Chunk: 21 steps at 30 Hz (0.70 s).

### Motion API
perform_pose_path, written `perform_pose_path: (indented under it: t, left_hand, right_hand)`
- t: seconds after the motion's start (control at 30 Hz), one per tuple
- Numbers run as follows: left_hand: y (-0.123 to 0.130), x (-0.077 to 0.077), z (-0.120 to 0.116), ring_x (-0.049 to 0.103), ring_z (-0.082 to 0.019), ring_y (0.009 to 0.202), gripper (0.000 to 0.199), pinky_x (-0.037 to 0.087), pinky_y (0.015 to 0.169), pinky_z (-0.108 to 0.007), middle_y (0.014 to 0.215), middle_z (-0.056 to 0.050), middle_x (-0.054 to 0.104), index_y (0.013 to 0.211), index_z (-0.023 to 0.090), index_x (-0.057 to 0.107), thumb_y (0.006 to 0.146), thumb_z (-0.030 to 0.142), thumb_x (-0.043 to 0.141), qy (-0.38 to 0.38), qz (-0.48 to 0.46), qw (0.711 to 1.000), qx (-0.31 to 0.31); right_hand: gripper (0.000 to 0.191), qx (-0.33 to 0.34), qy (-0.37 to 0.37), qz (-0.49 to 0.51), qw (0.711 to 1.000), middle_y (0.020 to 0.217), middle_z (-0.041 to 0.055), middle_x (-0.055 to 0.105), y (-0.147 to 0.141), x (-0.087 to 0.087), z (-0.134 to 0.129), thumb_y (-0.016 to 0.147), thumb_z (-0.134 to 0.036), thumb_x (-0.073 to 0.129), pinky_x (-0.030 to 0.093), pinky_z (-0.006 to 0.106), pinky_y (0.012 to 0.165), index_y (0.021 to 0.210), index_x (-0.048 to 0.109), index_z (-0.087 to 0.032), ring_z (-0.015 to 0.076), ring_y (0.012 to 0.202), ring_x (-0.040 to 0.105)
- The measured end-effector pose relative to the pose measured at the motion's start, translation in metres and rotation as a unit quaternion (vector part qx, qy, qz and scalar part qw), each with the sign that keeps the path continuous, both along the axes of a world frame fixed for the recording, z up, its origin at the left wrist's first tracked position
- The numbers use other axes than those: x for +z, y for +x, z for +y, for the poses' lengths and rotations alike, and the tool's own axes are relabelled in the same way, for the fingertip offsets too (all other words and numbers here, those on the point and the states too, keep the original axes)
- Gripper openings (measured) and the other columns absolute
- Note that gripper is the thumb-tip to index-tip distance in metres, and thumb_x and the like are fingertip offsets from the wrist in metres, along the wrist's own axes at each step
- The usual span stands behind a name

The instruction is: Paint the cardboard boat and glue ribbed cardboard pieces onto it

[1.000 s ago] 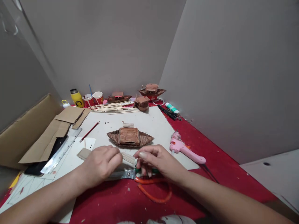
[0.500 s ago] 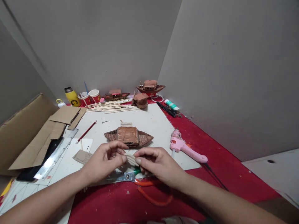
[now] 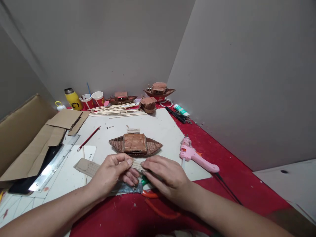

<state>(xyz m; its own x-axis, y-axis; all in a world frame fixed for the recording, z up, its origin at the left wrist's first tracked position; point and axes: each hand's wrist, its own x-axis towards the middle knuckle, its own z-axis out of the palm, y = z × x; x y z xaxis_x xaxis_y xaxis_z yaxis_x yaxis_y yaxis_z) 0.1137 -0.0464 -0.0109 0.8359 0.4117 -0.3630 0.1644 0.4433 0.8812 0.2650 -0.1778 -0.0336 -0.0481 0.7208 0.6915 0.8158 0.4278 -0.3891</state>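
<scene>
Between my two hands is a small piece of ridged, corrugated cardboard (image 3: 137, 165). My left hand (image 3: 115, 172) pinches its left end between thumb and fingers. My right hand (image 3: 168, 174) grips the other end, its fingers partly hiding the piece. Just beyond my hands sits a brown model boat (image 3: 134, 144) with a roofed cabin. A small ridged strip (image 3: 133, 131) lies behind it. Under my hands are scissors with orange handles (image 3: 163, 210), their blades partly covered. A larger ridged cardboard piece (image 3: 86, 167) rests left of my left hand.
A pink glue gun (image 3: 197, 154) lies to the right. On the left are cardboard sheets (image 3: 32, 151), a steel ruler (image 3: 54, 164) and a pencil (image 3: 89, 138). Thin wooden sticks (image 3: 116, 110), paper cups (image 3: 98, 99), a yellow bottle (image 3: 73, 99) and more model boats (image 3: 159, 90) stand behind.
My left hand has turned, with its lower fingers now showing under the cardboard piece. My right fingers have flattened over its right end. The view has shifted slightly.
</scene>
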Motion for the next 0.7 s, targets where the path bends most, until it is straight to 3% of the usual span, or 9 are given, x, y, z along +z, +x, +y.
perform_pose_path:
  t: [0.13, 0.3, 0.47, 0.7]
  left_hand:
    - [-0.001, -0.001, -0.001, 0.068, -0.015, 0.054, 0.041, 0.053, 0.053, -0.023, 0.064, -0.006, 0.072, 0.085, 0.012, 0.061, 0.073, 0.049, 0.073, 0.009, -0.007, 1.0, 0.01]
    - [-0.005, 0.002, 0.004, 0.067, -0.014, 0.055, 0.042, 0.052, 0.054, -0.023, 0.064, -0.002, 0.07, 0.109, 0.014, 0.056, 0.082, 0.044, 0.065, 0.113, -0.038, 0.989, 0.086]
    - [-0.007, -0.004, 0.01, 0.063, -0.012, 0.052, 0.025, 0.051, 0.052, -0.022, 0.062, 0.0, 0.068, 0.099, 0.016, 0.056, 0.086, 0.037, 0.06, 0.161, -0.044, 0.978, 0.123]
    - [-0.006, -0.015, 0.011, 0.061, -0.01, 0.054, 0.023, 0.049, 0.054, -0.021, 0.066, -0.003, 0.068, 0.088, 0.014, 0.061, 0.084, 0.037, 0.061, 0.141, -0.005, 0.986, 0.09]
  right_hand:
    - [0.022, -0.05, 0.027, -0.1, 0.993, 0.094, 0.0136, 0.064, 0.007, 0.001, 0.001, 0.087, -0.007, 0.057, 0.051, 0.032, 0.066, 0.108, 0.062, -0.013, 0.0203, 0.081, 0.059]
    - [0.023, -0.081, 0.041, -0.111, 0.99, 0.088, 0.0116, 0.064, 0.019, 0.004, 0.01, 0.089, -0.007, 0.056, 0.052, 0.031, 0.064, 0.11, 0.061, -0.014, 0.0191, 0.077, 0.06]
    - [0.024, -0.063, 0.04, -0.149, 0.986, 0.093, 0.014, 0.068, 0.029, 0.0, 0.021, 0.089, -0.006, 0.055, 0.054, 0.032, 0.069, 0.112, 0.06, -0.013, 0.0204, 0.082, 0.062]
    - [0.023, -0.08, 0.062, -0.218, 0.971, 0.091, 0.0152, 0.07, 0.031, -0.006, 0.03, 0.089, -0.006, 0.053, 0.054, 0.034, 0.067, 0.11, 0.061, -0.012, 0.0207, 0.08, 0.063]
